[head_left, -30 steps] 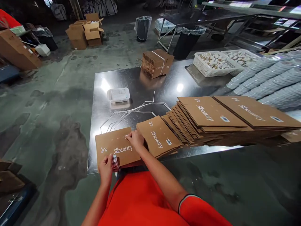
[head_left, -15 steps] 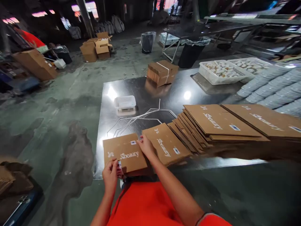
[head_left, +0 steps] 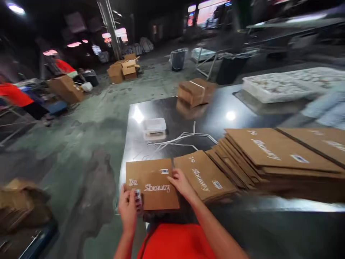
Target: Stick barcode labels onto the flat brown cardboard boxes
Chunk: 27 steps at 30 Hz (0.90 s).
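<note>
A flat brown "Sbeauty" carton lies at the near corner of the steel table, with a small barcode sticker near its top edge. My left hand is closed on a small roll of barcode stickers at the carton's near left edge. My right hand rests on the carton's right side, fingers curled at its edge. To the right, several more flat cartons lie fanned in a stack.
Loose white straps and a small white tray lie mid-table. A strapped carton bundle sits further back, white baskets at the right. Open boxes, bins and people in red stand across the floor at the left.
My right hand slid from the sticker spot near the carton's top edge to its right side; a sticker now shows there. The camera has tilted up and the view is blurred.
</note>
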Available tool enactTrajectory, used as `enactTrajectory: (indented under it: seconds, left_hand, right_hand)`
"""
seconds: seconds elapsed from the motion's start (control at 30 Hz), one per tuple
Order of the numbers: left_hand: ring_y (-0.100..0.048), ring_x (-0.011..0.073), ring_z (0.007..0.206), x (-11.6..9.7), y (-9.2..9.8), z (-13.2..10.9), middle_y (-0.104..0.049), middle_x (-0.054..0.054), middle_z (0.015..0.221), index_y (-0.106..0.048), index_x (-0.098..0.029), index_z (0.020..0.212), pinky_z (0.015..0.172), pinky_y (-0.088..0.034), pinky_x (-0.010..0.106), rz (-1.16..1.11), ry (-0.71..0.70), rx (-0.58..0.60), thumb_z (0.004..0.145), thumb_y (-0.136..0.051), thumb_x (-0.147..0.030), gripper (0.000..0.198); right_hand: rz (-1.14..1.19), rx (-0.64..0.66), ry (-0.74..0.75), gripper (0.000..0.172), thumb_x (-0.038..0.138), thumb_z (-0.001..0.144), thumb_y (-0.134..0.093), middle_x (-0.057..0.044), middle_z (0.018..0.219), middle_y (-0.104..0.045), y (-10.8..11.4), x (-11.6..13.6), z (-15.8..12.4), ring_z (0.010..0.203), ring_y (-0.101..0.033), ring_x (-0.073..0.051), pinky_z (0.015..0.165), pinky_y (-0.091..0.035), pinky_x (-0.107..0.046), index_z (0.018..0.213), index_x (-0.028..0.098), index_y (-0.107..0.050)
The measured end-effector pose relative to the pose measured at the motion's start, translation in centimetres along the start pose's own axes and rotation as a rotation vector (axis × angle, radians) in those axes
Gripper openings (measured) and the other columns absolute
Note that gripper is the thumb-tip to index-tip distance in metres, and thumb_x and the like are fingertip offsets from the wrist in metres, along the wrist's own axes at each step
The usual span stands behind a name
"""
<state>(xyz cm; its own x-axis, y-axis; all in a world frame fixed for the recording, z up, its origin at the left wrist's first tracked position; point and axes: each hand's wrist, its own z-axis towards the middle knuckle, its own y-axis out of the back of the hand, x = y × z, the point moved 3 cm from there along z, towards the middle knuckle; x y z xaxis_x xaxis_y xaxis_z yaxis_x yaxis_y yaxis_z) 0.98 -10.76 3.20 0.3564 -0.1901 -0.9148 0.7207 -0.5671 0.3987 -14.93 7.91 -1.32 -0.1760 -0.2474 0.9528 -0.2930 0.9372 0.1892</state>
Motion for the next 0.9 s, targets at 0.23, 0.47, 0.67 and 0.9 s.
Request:
enactTrajectory:
  seconds: [0.23,0.47,0.67,0.9]
  left_hand:
    - [-0.06,0.0212,0.104,-4.7,0.7,-0.9,-0.062,0.007,0.123,-0.064,-0.015,0.058,0.069,-0.05,0.02,-0.129,-0.171,0.079,0.078,-0.061,-0.046,0.036]
    - [-0.061,0.0154,0.059,-4.7,-2.0,-2.6,-0.07,0.009,0.083,-0.072,-0.014,0.08,0.049,-0.049,0.023,-0.152,0.064,0.328,0.069,-0.066,-0.058,0.046]
    - [-0.059,0.0149,0.058,-5.0,-3.0,-3.4,-0.067,0.007,0.071,-0.072,-0.014,0.078,0.049,-0.047,0.022,-0.19,0.093,0.407,0.067,-0.069,-0.058,0.046]
    - [-0.053,0.0121,0.053,-4.8,-4.1,-4.1,-0.062,0.003,0.063,-0.066,-0.014,0.065,0.049,-0.045,0.022,-0.239,0.062,0.395,0.073,-0.065,-0.054,0.04]
  right_hand:
    - [0.41,-0.222,0.007,0.03,0.041,0.071,-0.063,0.006,0.065,-0.053,8.6,0.9,-3.4,0.041,-0.039,-0.006,0.04,-0.036,-0.02,0.085,0.022,-0.045]
    - [-0.104,-0.702,-0.346,0.026,0.037,0.07,-0.058,0.001,0.059,-0.05,13.1,-8.8,-5.1,0.047,-0.05,-0.016,0.046,-0.04,-0.029,0.079,0.02,-0.041]
    - [-0.317,-0.829,-0.146,0.046,0.032,0.068,-0.062,-0.014,0.097,-0.056,11.5,-4.8,-5.9,0.083,-0.056,-0.024,0.072,-0.045,-0.036,0.107,0.014,-0.047]
    - [0.289,0.268,0.072,0.032,0.03,0.071,-0.065,-0.002,0.087,-0.058,-0.9,4.2,-8.4,0.074,-0.054,-0.012,0.066,-0.045,-0.024,0.099,0.018,-0.056]
